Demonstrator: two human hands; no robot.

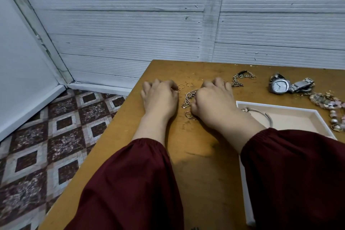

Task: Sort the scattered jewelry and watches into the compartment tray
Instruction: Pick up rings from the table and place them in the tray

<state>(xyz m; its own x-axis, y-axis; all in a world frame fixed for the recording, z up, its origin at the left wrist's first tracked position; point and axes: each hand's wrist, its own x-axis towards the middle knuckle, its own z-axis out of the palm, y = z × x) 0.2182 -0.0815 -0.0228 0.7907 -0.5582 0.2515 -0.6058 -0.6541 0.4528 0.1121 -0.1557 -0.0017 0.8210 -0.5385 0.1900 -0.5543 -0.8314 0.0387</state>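
My left hand lies knuckles-up on the wooden table, its fingers curled down onto a thin gold ring at the fingertips. Two more thin rings lie just beyond, between the hands. My right hand is curled too, its fingertips and thumb closed around a tangled gold chain. The white compartment tray with beige lining sits to the right, partly under my right forearm. A silver bangle lies in it.
A silver watch with a metal band, a chunky chain bracelet and a pink beaded necklace lie at the back right. The table's left edge drops to a tiled floor. A ribbed white wall stands close behind.
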